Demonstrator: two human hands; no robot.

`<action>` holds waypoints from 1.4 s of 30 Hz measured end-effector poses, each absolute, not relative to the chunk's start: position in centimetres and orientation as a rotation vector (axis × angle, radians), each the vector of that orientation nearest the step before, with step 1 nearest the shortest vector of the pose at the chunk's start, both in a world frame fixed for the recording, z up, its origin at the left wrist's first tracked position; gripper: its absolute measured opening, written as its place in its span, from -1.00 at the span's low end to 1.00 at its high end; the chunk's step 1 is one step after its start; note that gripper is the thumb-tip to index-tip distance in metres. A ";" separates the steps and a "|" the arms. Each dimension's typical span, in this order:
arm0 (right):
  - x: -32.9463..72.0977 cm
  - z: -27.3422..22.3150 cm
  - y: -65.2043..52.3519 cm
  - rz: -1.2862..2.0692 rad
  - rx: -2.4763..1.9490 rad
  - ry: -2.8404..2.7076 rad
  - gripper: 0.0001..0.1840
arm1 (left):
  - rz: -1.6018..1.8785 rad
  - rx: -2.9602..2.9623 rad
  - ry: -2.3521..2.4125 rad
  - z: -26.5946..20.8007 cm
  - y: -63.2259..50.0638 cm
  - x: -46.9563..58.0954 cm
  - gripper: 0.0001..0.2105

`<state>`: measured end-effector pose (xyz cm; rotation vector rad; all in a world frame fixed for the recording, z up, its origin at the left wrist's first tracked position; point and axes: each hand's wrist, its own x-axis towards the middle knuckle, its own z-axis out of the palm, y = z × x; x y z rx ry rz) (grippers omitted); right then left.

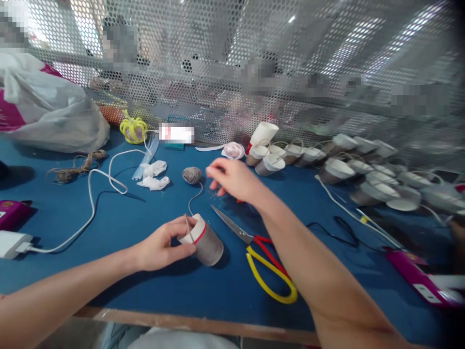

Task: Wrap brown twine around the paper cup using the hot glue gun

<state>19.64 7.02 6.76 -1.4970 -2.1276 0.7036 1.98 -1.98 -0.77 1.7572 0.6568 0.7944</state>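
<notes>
My left hand (165, 243) grips the rim end of a tilted paper cup (210, 245), its side wrapped in grey yarn below a red band. A short strand of yarn crosses its white rim beside my thumb. From the cup, a thread leads up to a small grey yarn ball (192, 175) on the table. Just right of that ball, my right hand (230, 178) is raised with its fingers curled and thumb and forefinger together; whatever may be between them is hidden. Scissors (250, 239) with red and yellow handles lie partly under my right forearm.
Several wrapped cups with handles (336, 169) crowd the back right, before a perforated metal screen (203, 72). White scraps (155, 182), a ribbon roll (233, 150) and a white cable (92, 203) lie around. A plastic bag (54, 111) stands back left; a purple device (417, 274) lies right.
</notes>
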 end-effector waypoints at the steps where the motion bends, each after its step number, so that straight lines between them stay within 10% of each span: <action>1: 21.3 6.7 7.2 0.631 -1.587 -2.019 -0.83 | 0.799 1.758 0.661 -0.8 -1.9 1.9 -0.81; 5: 27.1 4.2 7.5 0.131 -1.918 -1.942 -0.81 | 0.796 1.760 0.702 -1.2 -1.7 1.8 -0.84; 18: 29.4 -0.9 6.8 0.270 -2.041 -1.830 -0.73 | 0.823 1.812 0.809 -1.2 -1.2 1.7 -0.89; 33: 25.3 3.6 -2.0 1.261 -1.391 -1.731 -0.74 | 0.864 1.825 0.811 -1.3 -1.0 1.7 -0.90; 42: 25.5 2.6 -3.2 0.623 -1.382 -2.202 -0.81 | 0.921 1.798 0.933 -1.4 -0.6 1.9 -0.89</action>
